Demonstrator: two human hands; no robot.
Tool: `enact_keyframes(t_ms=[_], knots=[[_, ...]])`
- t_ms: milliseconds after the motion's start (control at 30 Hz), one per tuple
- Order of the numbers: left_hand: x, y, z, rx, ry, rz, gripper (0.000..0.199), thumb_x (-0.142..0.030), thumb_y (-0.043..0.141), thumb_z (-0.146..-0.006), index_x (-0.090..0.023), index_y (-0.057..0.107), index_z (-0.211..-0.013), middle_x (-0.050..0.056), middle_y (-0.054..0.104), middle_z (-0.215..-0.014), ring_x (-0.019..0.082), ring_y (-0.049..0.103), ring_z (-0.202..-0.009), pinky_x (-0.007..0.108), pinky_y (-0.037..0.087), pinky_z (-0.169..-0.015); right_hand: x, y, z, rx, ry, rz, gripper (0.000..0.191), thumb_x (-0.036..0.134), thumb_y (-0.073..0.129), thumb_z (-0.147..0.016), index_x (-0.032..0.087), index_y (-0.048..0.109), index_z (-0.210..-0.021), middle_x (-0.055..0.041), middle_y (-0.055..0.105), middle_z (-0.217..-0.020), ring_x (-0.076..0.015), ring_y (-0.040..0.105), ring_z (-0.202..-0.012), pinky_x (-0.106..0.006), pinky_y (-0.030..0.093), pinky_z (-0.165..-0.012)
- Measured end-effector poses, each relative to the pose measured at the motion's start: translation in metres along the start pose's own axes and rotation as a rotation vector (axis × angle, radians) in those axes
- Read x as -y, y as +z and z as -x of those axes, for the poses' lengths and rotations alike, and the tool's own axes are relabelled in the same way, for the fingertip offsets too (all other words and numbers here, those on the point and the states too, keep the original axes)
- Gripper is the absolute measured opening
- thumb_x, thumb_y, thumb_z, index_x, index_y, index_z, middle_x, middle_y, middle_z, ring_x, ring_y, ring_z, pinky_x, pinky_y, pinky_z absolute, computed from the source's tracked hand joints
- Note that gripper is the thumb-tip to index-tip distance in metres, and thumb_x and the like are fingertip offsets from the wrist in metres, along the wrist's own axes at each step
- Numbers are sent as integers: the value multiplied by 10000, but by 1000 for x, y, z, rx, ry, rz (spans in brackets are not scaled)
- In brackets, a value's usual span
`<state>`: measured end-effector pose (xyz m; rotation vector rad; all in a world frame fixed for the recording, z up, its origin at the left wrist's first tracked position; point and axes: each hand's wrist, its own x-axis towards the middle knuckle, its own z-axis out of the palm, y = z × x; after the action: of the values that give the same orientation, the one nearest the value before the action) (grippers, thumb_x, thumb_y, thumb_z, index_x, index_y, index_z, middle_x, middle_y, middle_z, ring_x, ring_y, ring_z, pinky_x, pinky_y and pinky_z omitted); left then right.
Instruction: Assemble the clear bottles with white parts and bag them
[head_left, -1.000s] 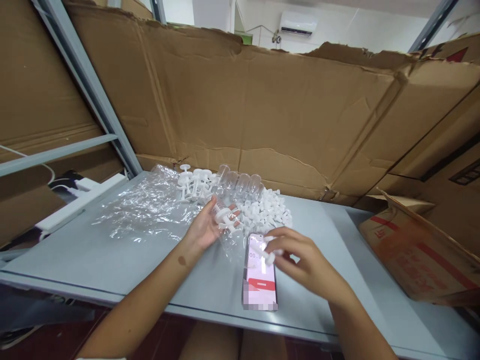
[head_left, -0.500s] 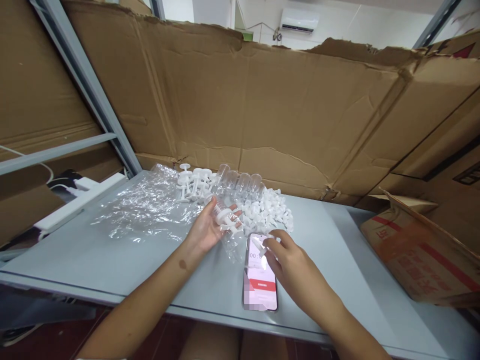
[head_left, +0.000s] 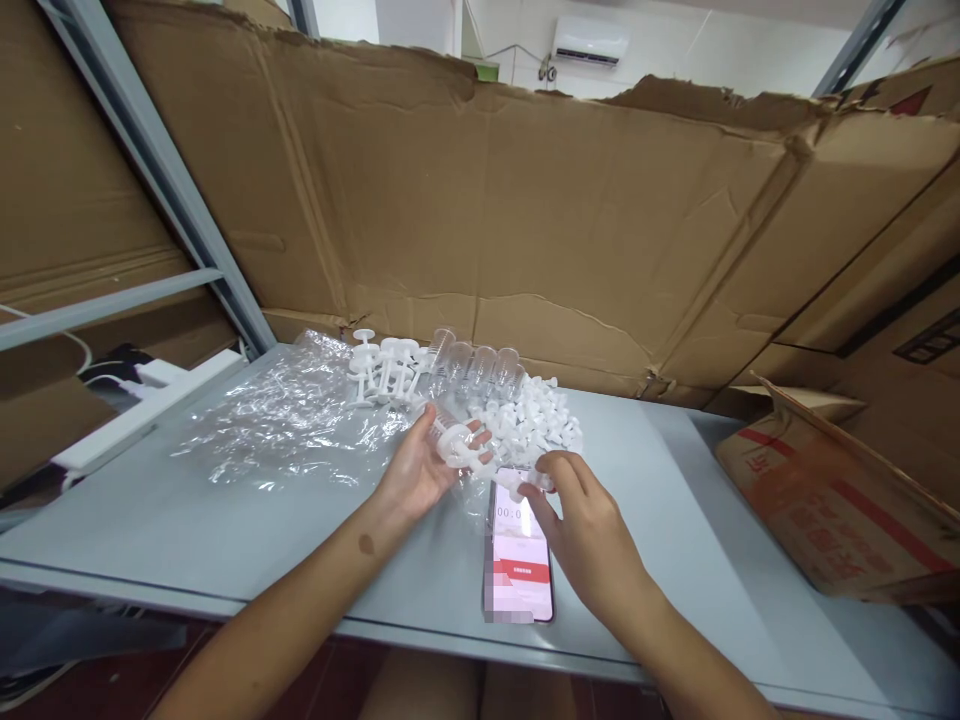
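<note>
My left hand (head_left: 421, 465) is wrapped round a clear plastic syringe barrel (head_left: 439, 425), palm up. A white ring-shaped end and a white stem show at the barrel's near end. My right hand (head_left: 581, 515) pinches a small white nozzle (head_left: 511, 484) between thumb and fingers, its tip pointing at the syringe. No contact between the two can be made out. Behind my hands lie a heap of white nozzles (head_left: 536, 415), several clear barrels (head_left: 480, 368) and white plungers (head_left: 386, 365). Beneath the nozzle, a phone (head_left: 521, 545) with a timer on its screen rests on the table.
Crumpled clear plastic bags (head_left: 281, 420) cover the table's left part. A white power strip (head_left: 150, 410) lies at the left edge. Cardboard (head_left: 480, 200) walls in the back of the grey table (head_left: 660, 500). An open cardboard box (head_left: 817, 510) stands at right.
My right hand has brought the nozzle slightly left, closer to the syringe. The white end of the syringe has turned more towards me. The view has shifted a little.
</note>
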<state>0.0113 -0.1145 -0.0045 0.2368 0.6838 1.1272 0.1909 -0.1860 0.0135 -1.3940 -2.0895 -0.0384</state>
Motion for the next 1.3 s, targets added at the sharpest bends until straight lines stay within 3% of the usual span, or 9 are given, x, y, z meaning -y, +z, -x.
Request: enact_keyframes(t_ms=[133,300,567,700,833,933,1067,1133,1300], knots=[[-2,-2,-2,6,-8,23,453,-424,423,-858,-94,435,-1168,172,634,-1026,285,638,-903,450,534,-752,-2,-5,1,52,-18,-130,166,146,491,-834,226,521,-977,-72,596,-999,-192,610,-848,-314,519,-702],[-4,-1,-2,16,8,48,479,-419,416,-863,-94,399,-1214,163,644,-982,278,642,-889,445,534,-749,-10,-7,6,86,-128,-102,317,113,415,-861,236,557,-1117,-102,551,-1205,-211,572,-1052,-359,511,-842],[-4,-2,-2,19,7,23,471,-424,401,-867,-78,438,-1184,172,641,-998,281,639,-889,441,535,-749,-11,-10,-1,4,-283,130,256,96,456,-855,209,601,-1034,-80,653,-895,-198,538,-781,-328,426,-644],[-3,-2,-3,36,-40,12,474,-444,400,-861,-73,476,-1146,168,652,-965,281,638,-894,427,537,-751,-13,-5,-5,-80,-228,224,139,160,473,-863,185,610,-875,-51,614,-697,-181,477,-669,-308,360,-604],[-1,-1,-2,52,-45,-16,482,-444,383,-866,-48,495,-1117,179,659,-919,290,635,-899,434,534,-759,-16,2,-6,-162,-116,269,151,275,492,-856,194,542,-738,-50,566,-674,-185,447,-636,-310,345,-595],[0,-2,-3,65,-42,-28,490,-443,374,-870,-39,497,-1119,179,663,-907,295,632,-909,449,525,-775,-14,-2,-7,-133,-16,165,163,352,527,-826,192,536,-851,-67,577,-779,-210,489,-714,-330,388,-640],[-1,-5,-6,73,-55,-33,504,-462,367,-867,-44,506,-1113,179,665,-912,295,633,-912,425,533,-750,-10,-9,-8,-1,8,38,564,474,612,-723,236,433,-1203,-112,526,-1170,-304,459,-1066,-443,400,-833],[-1,-5,-5,77,-70,-41,497,-468,389,-858,-64,505,-1122,178,663,-932,292,638,-903,408,539,-728,-10,-9,-8,74,6,16,681,479,627,-703,258,354,-1287,-105,490,-1256,-313,437,-1130,-466,389,-868],[2,3,2,41,-64,-63,474,-439,429,-851,-118,460,-1199,169,645,-1010,280,645,-888,402,541,-712,-15,-2,-10,143,112,41,487,377,516,-809,252,388,-1262,-72,626,-1096,-263,586,-936,-398,430,-768]])
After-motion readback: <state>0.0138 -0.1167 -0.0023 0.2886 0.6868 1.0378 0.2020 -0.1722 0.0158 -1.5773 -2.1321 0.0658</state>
